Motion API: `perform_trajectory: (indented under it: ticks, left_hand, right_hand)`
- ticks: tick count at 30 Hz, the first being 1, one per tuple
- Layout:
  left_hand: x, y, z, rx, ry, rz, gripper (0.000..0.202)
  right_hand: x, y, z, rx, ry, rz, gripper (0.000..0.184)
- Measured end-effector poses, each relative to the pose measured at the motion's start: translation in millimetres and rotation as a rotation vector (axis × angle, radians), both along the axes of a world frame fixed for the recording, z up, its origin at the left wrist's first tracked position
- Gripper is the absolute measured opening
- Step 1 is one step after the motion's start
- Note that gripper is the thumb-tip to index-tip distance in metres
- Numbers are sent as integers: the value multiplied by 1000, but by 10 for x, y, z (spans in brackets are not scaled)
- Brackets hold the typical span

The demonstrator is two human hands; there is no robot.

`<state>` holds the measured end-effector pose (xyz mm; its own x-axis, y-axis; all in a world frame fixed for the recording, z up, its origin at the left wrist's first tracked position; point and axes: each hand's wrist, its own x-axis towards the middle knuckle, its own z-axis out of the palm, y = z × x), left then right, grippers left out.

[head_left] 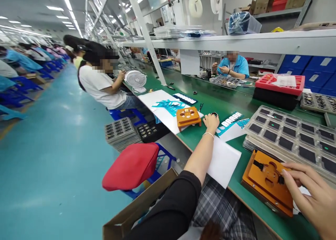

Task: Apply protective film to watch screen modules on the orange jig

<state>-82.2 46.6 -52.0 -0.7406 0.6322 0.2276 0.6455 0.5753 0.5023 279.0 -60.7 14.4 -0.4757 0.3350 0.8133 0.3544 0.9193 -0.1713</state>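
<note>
My left hand (211, 122) reaches forward over the green bench, its fingers closed on a small dark piece with a shiny rim, like a watch case (214, 114). Left of that hand stands an orange fixture (188, 117) on the bench. At the lower right, the thumb and fingers of my right hand (309, 189) are pinched at the edge of a second orange fixture (267, 182), against a small black part (280, 179). Whether this part belongs to the fixture cannot be told. Blue sheets with white labels (231, 119) lie just right of my left hand.
Stacked clear trays with dark squares (286, 128) stand at the right, behind the near fixture. White paper (224, 159) overhangs the bench edge. A white fan (135, 79), a red-topped stool (131, 166) and a cardboard box (141, 205) are to the left. Co-workers sit along the bench.
</note>
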Motion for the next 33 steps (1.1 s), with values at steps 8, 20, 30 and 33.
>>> perform_trajectory:
  ticks: [8,20,30,33]
  left_hand:
    - [-9,89,-35,-50,-59,-250,41]
    - [510,-193,435,238,-384,-617,59]
    - [981,-267,794,240,-531,-836,49]
    - [944,-312,875,257,-605,-834,51]
  right_hand:
    - [-8,26,-62,-21,-69,8,17]
    - [414,484,-175,206,-342,-583,27]
    - [356,494,-117,178,-106,-435,21]
    - [311,386,-39,214,-49,-433,19]
